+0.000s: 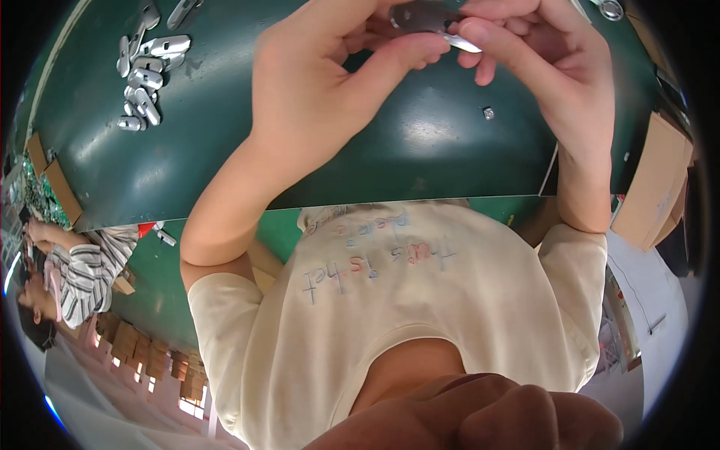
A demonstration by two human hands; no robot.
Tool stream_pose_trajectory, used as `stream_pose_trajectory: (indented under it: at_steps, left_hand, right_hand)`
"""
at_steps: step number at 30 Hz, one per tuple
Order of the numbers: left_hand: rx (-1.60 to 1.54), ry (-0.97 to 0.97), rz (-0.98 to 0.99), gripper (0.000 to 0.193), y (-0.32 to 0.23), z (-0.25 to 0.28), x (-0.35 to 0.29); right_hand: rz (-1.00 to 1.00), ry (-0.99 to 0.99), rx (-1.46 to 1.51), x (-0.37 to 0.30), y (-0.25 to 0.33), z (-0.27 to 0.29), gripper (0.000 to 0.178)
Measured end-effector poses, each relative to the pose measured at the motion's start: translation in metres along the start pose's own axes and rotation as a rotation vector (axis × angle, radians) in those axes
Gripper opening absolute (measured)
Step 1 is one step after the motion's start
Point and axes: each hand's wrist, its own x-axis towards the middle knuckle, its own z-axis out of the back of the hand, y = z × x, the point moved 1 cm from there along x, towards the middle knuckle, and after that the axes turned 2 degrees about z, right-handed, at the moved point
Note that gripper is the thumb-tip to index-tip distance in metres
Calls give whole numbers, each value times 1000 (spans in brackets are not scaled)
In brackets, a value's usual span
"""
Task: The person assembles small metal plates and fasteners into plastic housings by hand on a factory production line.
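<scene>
Far left on the green bench (225,150) lies a heap of small silvery metal pieces (142,75), all much alike, rounded and shiny, well apart from the hands. Off beyond the bench edge a second person in a striped sleeve (82,270) works at something else.

Over the middle of the bench the left hand (322,82) is curled, its thumb and fingers closed on one end of a small metal part (427,19), held up close to the head camera. The right hand (547,67) meets it from the other side, fingers pinched on the bright edge of the same part, so it sits between both sets of fingertips. How it is shaped underneath is hidden by the fingers.

It looks stiff, light and smooth, likely slippery on its polished faces; the edges or ends seem the surer place to grip.

Below the right hand a tiny nut (488,113) rests alone on the bench. A cardboard box (660,180) sits at the far right.
</scene>
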Motion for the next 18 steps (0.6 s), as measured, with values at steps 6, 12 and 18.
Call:
stream_pose_trajectory:
  at_steps: [6,12,18]
  left_hand:
    - [55,20,156,30,-2,4,-1]
    - [-54,-25,128,33,1,10,-4]
    - [-111,13,182,31,3,11,-2]
  right_hand:
    - [217,22,-674,-20,1,23,16]
    - [293,207,-1082,-51,-18,25,21]
    - [197,223,-1102,-47,-22,23,17]
